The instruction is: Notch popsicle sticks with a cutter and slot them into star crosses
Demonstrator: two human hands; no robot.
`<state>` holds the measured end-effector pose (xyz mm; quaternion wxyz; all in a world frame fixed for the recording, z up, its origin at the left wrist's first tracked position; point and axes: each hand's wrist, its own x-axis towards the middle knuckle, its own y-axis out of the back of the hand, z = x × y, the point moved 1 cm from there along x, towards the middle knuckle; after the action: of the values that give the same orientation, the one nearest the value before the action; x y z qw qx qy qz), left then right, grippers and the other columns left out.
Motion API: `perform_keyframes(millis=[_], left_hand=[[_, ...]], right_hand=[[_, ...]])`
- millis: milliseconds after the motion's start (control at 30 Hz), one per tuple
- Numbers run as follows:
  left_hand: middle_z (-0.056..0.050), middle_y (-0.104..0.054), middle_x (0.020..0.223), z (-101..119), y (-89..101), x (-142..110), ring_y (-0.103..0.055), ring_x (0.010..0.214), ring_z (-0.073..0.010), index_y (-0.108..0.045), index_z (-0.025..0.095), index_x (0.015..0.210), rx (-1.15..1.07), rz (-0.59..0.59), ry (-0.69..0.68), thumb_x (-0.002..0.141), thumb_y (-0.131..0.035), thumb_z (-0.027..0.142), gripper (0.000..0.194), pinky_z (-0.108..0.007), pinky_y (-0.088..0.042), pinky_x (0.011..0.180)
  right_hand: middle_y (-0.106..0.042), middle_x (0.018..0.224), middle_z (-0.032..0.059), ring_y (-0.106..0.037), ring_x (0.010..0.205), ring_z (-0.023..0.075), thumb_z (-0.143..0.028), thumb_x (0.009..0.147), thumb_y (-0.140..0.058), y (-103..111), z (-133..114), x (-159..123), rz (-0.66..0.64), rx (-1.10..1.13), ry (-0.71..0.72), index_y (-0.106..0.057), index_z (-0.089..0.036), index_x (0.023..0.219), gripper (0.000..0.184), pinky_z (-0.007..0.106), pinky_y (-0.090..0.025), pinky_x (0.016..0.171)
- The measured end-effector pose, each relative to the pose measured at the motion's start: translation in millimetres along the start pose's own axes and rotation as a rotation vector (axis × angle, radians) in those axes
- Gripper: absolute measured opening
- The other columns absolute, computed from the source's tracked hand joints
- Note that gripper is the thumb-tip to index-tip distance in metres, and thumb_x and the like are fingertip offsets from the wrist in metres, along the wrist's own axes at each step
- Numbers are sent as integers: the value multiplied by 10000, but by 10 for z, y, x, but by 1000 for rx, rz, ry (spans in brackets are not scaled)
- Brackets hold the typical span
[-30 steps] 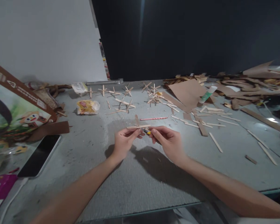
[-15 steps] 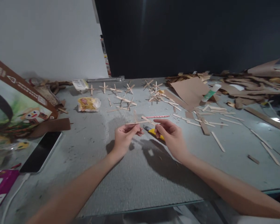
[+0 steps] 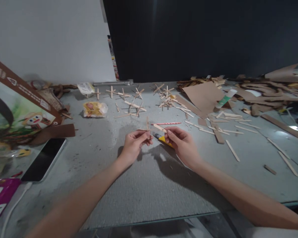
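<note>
Change over the last second: the slanted stick (image 3: 160, 127) now shows plainly in the right hand (image 3: 182, 143), gripped between thumb and fingers, and more of the yellow cutter (image 3: 165, 140) is exposed under that hand. Cannot tell whether the cutter is also held or rests on the worktop (image 3: 129, 198). Left hand (image 3: 132, 145) pinches the upright stick (image 3: 147, 122), as it did a second ago. Both sticks are off the surface, near the middle. Judgement: attention has gone from blade to handling the pieces.

Surface: grey, scuffed. Pencil (image 3: 167, 123) just beyond the hands; stick crosses (image 3: 139, 93) farther back. To the right, loose sticks (image 3: 232, 150), cardboard (image 3: 201, 96), glue stick (image 3: 225, 98). To the left, a packet (image 3: 94, 109), phone (image 3: 44, 160), printed box (image 3: 22, 102).

Room: black panel (image 3: 201, 39) behind, pale wall (image 3: 47, 39) beside it; light dim.
</note>
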<state>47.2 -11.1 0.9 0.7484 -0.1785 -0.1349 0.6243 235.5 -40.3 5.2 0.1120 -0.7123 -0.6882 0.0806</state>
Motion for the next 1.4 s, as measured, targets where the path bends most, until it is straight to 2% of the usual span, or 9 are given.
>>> perform_keyframes(millis=[200,467,767,1033,1400], left_hand=[[-34,-729,664,21,-44,-4,-628,547,-123,-784,164,730,-29,-73,111,587,-977,413,347,-259,-489,566],[-49,-730,686,3,-19,5,-610,556,-120,-783,156,745,-52,-72,116,601,-973,394,337,-265,-456,560],[-56,-739,696,-15,3,-3,-620,574,-132,-791,154,775,-57,-115,131,634,-965,398,331,-276,-467,587],[-48,-725,700,-23,1,-11,-619,582,-127,-785,154,796,-45,-143,116,661,-949,396,322,-274,-444,597],[-45,-720,683,14,-20,-22,-639,570,-145,-769,163,767,19,-194,145,635,-957,436,357,-274,-467,580]], right_hand=[[-623,738,-10,-531,681,140,-556,802,-839,-9,1,6,-30,-16,15,-754,-231,923,357,303,-438,679],[-555,682,-26,-489,639,143,-583,764,-866,-38,-60,-19,-65,26,6,-704,-237,874,397,316,-430,654],[-578,683,-20,-498,642,141,-578,751,-879,-30,-34,-27,-52,26,0,-737,-237,871,389,299,-425,635],[-582,700,-25,-513,653,141,-575,833,-815,2,20,-22,-74,-76,47,-728,-238,912,356,307,-437,656],[-614,697,-8,-503,620,135,-528,880,-791,6,-28,-18,-129,-183,97,-754,-230,893,301,282,-391,574]])
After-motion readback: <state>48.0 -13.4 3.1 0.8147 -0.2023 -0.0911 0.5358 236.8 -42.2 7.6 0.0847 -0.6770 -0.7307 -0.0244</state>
